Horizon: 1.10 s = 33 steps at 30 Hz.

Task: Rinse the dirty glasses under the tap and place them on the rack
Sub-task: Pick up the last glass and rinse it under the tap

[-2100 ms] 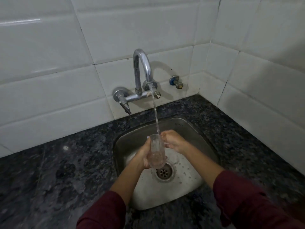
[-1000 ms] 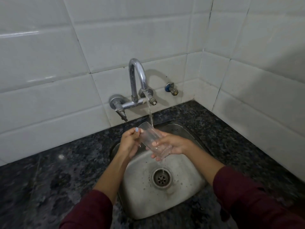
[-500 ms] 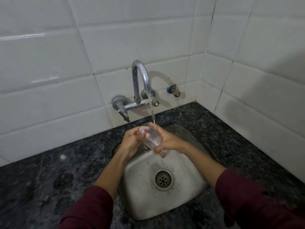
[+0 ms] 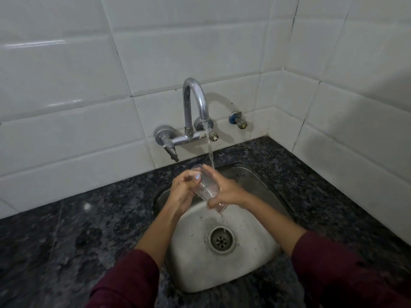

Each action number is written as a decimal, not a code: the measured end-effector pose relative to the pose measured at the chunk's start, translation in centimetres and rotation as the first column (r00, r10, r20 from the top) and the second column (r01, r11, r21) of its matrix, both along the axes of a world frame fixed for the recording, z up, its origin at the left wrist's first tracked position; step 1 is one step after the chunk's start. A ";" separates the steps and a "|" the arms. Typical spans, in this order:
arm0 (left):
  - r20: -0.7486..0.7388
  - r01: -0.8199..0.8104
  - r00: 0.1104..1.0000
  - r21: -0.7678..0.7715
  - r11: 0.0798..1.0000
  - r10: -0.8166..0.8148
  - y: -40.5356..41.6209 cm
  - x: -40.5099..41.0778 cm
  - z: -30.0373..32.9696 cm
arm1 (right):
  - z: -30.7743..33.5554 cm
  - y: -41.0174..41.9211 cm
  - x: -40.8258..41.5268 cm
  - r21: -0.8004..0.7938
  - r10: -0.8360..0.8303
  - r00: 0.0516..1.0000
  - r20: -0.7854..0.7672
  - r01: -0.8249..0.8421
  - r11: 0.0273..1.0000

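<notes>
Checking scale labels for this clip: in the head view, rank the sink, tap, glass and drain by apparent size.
1. sink
2. tap
3. glass, partly hidden by both hands
4. drain

Glass and drain look close; the glass is nearer the camera, so that order is unsure.

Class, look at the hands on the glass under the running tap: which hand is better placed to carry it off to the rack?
Probably the right hand: it wraps the glass near its base, while the left hand only steadies the rim end. No rack is in view.
</notes>
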State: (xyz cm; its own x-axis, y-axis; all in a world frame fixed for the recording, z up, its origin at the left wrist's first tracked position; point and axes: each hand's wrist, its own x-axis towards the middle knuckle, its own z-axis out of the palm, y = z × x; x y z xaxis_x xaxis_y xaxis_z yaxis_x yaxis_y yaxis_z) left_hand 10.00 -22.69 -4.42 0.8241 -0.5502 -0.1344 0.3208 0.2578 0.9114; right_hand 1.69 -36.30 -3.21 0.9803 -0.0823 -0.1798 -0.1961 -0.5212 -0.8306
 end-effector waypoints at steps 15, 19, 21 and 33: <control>0.503 0.036 0.782 0.553 0.832 -0.368 -1.7 -1.1 1.7 | -5.3 2.2 0.8 0.739 -0.343 0.938 -0.038 0.258 0.622; 0.526 -0.003 0.805 0.468 0.883 -0.276 -0.9 -0.6 0.8 | -4.3 2.1 1.4 0.673 -0.416 0.908 0.047 0.279 0.685; 0.521 -0.012 0.823 0.414 0.910 -0.226 -0.4 -0.7 0.4 | -4.1 1.7 1.8 0.581 -0.396 0.912 0.107 0.266 0.769; 0.476 -0.359 0.873 0.485 0.798 0.103 0.0 0.5 0.1 | -5.3 -1.1 0.5 0.098 -0.244 0.962 0.126 0.233 0.968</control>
